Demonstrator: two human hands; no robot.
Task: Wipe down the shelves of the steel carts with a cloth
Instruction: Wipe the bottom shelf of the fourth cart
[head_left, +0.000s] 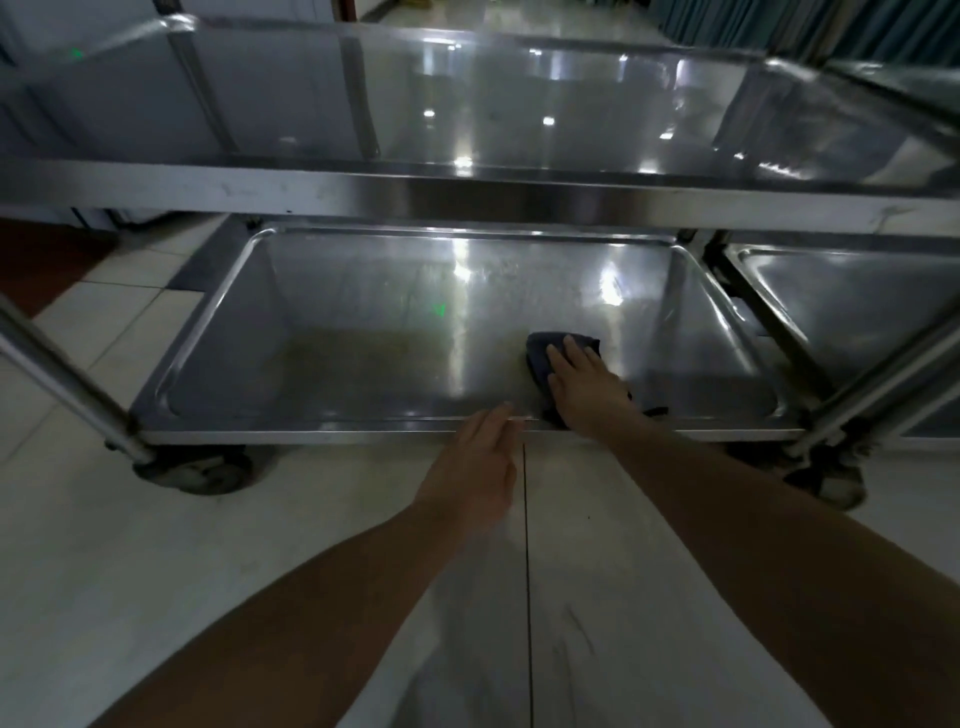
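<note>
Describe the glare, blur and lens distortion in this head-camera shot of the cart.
Head view: bright ceiling-light glare spots streak the upper shelf and lower shelf; wide-angle distortion bows the cart's rails and legs; the left hand is slightly motion-blurred at the shelf's front edge, the right hand on the dark cloth sharper; overall lighting is dim.

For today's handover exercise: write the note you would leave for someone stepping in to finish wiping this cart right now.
Right hand: flat on the dark cloth, pressing it on the bottom shelf, near the front edge.
Left hand: open, fingertips at the shelf's front rim.
Done: cannot tell; a dull patch shows left of centre on the shelf.
Left: the rest of this shelf, the top shelf, then the next cart.
</note>
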